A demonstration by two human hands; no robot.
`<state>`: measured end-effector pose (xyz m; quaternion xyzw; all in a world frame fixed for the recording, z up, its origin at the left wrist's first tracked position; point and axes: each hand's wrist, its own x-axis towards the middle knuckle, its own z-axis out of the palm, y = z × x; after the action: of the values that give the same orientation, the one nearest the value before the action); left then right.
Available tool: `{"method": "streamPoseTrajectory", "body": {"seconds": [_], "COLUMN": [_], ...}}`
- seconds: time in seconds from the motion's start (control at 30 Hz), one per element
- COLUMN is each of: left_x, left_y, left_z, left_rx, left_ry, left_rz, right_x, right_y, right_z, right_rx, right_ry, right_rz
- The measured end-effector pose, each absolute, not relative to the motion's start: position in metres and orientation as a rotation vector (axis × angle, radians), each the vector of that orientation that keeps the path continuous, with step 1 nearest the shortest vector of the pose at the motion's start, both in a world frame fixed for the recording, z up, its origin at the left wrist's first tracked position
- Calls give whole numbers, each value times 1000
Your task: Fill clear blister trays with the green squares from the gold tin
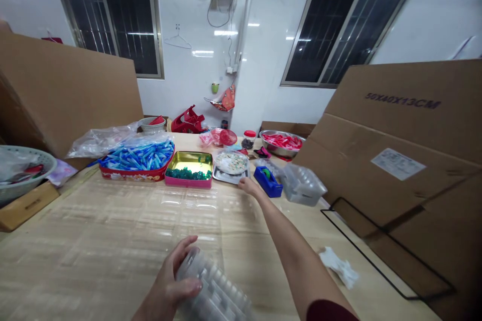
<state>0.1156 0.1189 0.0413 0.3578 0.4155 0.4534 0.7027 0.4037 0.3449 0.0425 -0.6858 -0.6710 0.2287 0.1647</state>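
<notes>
At the bottom centre my left hand (pixel 167 276) grips a stack of clear plastic blister trays (pixel 218 291), its thumb across the front one. My right hand (pixel 249 186) is stretched far forward, fingers bent and closed at the near right corner of a metal tray (pixel 222 177). On that tray sits a round white plate (pixel 231 164) of small pale pieces. Left of it stands a pink and gold tin (pixel 188 183) with green gem-like pieces. More clear blister trays (pixel 181 215) lie flat in rows on the table.
A red tin (pixel 131 175) heaped with blue pieces is at the left. Right of my right hand are a blue tape dispenser (pixel 268 181) and a clear plastic container (pixel 303 185). A steel bowl (pixel 282 151) holds pink-red pieces. Cardboard (pixel 399 135) and a black wire frame (pixel 376 256) border the right.
</notes>
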Motion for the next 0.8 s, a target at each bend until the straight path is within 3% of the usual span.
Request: {"method": "streamPoseTrajectory", "body": {"seconds": [0.17,0.23,0.33,0.4,0.6,0.8], "left_x": [118,120,124,128,136,143], "left_y": [118,119,118,116,103,94], "left_z": [43,45,50,53,52,54], "left_rx": [788,798,857,912,1065,1074], "left_ry": [997,1051,1092,1084,1061,1052], "left_rz": [1040,1073,1095,1104,1103,1101], "right_x": [378,364,345,339,336,329], "right_y": [294,246,166,124,73,45], "right_z": [52,59,74,84,90,85], "right_rx": [-1801,-1622,-1023,-950,-1166,-1304], "right_ry": [-1807,-1852,-1929,-1941,-1996,-2099], "right_rz": [703,864,1352,1395,1211,647]}}
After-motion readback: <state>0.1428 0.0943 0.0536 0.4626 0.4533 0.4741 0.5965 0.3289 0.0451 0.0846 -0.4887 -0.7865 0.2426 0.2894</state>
